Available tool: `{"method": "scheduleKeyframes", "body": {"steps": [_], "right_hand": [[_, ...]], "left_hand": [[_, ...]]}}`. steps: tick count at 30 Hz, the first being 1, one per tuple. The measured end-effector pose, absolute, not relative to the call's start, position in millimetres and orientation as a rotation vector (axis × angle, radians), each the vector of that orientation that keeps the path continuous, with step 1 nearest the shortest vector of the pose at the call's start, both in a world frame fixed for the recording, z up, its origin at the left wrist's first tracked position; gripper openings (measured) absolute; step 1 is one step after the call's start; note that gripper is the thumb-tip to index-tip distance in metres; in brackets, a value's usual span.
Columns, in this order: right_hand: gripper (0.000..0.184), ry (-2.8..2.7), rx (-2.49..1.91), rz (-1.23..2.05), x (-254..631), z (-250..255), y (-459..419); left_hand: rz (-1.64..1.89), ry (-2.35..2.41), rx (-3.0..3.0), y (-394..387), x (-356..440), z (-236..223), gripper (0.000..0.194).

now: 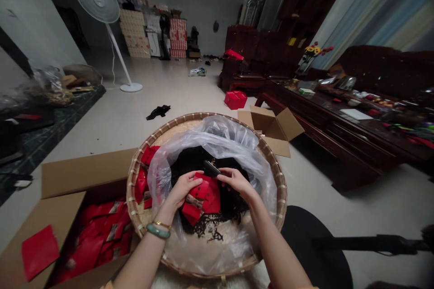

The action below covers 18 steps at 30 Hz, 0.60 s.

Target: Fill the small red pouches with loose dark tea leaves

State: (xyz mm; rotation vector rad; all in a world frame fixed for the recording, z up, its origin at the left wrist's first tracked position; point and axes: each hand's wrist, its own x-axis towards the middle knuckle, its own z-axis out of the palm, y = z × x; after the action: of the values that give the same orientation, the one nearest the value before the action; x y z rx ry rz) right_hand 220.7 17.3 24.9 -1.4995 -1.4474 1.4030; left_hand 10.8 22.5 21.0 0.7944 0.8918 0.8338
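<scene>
My left hand (pixel 184 188) grips a red paper packet (pixel 209 195) by its upper left side, over the middle of a round woven bamboo basket (pixel 282 189). A smooth, elongated black tool (pixel 211 168) is in my right hand (pixel 236 181), close to the packet's top edge; its exact kind does not show. Beneath both hands, dark dried shreds (pixel 188 157) lie in a clear plastic bag (pixel 161 162) spread open inside the basket. Several more red packets (pixel 140 183) rest along the basket's left side, outside the bag.
At left stands an open cardboard box (pixel 88 169) full of red packets, one lying on its flap. Another open box (pixel 271 124) is beyond the basket, near a dark wooden table (pixel 325 131). A black round base (pixel 312 253) is at right, a white fan (pixel 117 49) farther back.
</scene>
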Motion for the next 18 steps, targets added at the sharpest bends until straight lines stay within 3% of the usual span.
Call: {"method": "scheduleKeyframes", "body": {"steps": [4,8,18], "right_hand": [[0.044,-1.681,-1.779,0.971,228.5,12.8,12.6],[0.034,-1.793,-1.812,0.715,221.0,18.7,7.4],[0.022,-1.559,-1.505,0.933,168.6,20.7,9.5]], "left_hand": [[0.927,1.003,0.790,24.9,11.5,16.3,0.037],[0.934,1.023,0.789,23.3,15.6,13.9,0.035],[0.973,1.003,0.761,17.9,20.3,25.8,0.033]]}}
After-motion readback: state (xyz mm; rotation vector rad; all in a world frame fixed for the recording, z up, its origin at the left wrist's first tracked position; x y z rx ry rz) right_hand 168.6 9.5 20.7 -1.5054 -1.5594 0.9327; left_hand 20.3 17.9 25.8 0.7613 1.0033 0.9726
